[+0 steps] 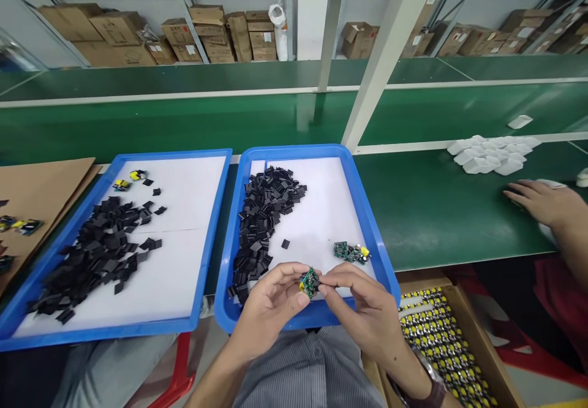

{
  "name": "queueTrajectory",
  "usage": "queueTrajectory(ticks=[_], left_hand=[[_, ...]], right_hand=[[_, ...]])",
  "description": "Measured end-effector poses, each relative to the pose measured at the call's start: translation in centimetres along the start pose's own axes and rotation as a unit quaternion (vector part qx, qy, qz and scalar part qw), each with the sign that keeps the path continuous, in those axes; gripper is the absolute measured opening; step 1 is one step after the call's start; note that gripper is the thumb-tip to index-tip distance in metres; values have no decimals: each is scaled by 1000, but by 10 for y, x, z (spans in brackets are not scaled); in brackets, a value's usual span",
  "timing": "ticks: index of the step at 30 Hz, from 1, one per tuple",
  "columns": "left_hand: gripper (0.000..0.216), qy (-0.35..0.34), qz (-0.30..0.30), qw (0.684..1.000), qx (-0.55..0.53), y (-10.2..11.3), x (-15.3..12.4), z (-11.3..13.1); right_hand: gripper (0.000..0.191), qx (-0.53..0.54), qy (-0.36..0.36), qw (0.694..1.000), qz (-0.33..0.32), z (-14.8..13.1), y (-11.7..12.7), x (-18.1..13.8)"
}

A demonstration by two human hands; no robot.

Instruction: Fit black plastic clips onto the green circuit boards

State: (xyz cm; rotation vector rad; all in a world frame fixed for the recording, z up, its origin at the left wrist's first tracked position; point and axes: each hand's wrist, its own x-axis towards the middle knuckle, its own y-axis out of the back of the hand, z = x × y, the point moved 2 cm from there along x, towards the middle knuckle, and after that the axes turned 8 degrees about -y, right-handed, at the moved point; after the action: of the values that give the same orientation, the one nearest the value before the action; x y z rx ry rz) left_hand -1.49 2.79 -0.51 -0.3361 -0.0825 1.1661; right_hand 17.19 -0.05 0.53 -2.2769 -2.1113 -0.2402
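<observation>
Over the near edge of a blue tray [392, 273], my left hand [275, 301] grips a small green circuit board [309, 282] between thumb and fingers. A bit of yellow shows at the board's left side. My right hand [361, 304] pinches a small dark piece [316, 278] against the board's right side; it looks like one of the black pieces, though fingers partly hide it. In the tray, a heap of small black square pieces [264, 218] fills the left side, and one loose black piece [285, 244] lies apart. Several circuit boards [351, 252] lie at the right.
A second blue tray [215, 212] with black pieces stands left, beside cardboard [50, 181]. At right are white plastic parts [491, 152] and another person's hand [542, 203]. An open carton [487, 347] of yellow-topped parts sits low right. A slanted white post [386, 46] rises behind.
</observation>
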Motion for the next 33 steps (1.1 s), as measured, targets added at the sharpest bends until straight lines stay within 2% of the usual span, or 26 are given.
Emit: queueTrajectory(ticks=[4, 14, 21, 27, 30, 33], left_hand=[[31, 11, -4, 999, 32, 1, 0, 2], [31, 2, -12, 1000, 20, 2, -2, -5], [31, -3, 2, 999, 34, 1, -2, -6], [29, -30, 13, 996, 83, -1, -2, -2], [28, -39, 10, 995, 93, -2, -2, -3], [33, -48, 11, 992, 120, -4, -3, -7]], right_hand=[[23, -11, 8, 1000, -1, -2, 0, -1], [18, -55, 16, 998, -1, -5, -1, -2], [23, -98, 65, 992, -50, 0, 2, -1], [16, -79, 24, 996, -32, 4, 0, 0], [17, -70, 24, 996, -53, 7, 0, 2], [12, -13, -41, 997, -62, 14, 3, 7]])
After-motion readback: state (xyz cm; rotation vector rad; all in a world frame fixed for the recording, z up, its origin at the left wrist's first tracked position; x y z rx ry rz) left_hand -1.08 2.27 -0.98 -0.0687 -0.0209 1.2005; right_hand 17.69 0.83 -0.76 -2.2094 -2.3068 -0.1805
